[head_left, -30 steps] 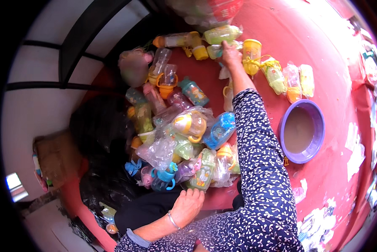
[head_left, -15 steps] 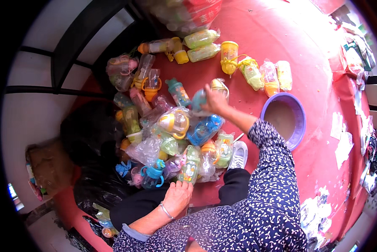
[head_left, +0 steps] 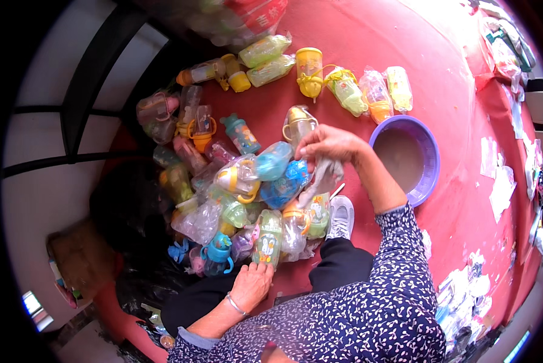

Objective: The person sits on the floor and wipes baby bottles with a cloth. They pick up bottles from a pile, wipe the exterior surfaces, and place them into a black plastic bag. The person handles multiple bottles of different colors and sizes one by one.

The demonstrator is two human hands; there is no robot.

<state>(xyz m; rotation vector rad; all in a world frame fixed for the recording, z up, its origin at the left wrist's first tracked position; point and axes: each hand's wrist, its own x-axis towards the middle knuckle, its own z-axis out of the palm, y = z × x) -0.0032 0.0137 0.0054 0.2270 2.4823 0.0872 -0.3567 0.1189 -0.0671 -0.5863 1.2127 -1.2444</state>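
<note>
A pale, damp-looking cloth [head_left: 324, 181] hangs from my right hand [head_left: 332, 144], pinched in its closed fingers. Just left of that hand, a light-blue wrapped bottle [head_left: 274, 161] lies atop the pile, against a darker blue wrapped bottle [head_left: 286, 184]. A clear cup with a cream lid and handles [head_left: 300, 123] is just beyond the hand. My left hand [head_left: 253, 284] rests palm down, fingers stretched side by side, at the near end of a green bottle with a rabbit print [head_left: 268, 239]. Beside it sits a blue-handled cup [head_left: 217, 254].
A purple basin [head_left: 436, 163] of murky water stands at the right. Several bottles, including a yellow one [head_left: 309, 72], line the far side of the red floor covering [head_left: 447, 91]. Black plastic [head_left: 129, 199] and a cardboard box [head_left: 81, 260] are at the left; a shoe [head_left: 342, 216] lies near.
My right hand has drawn back to the right, away from the light-blue bottle, which now lies on the pile. The cloth now shows hanging from it. My left hand has stayed put.
</note>
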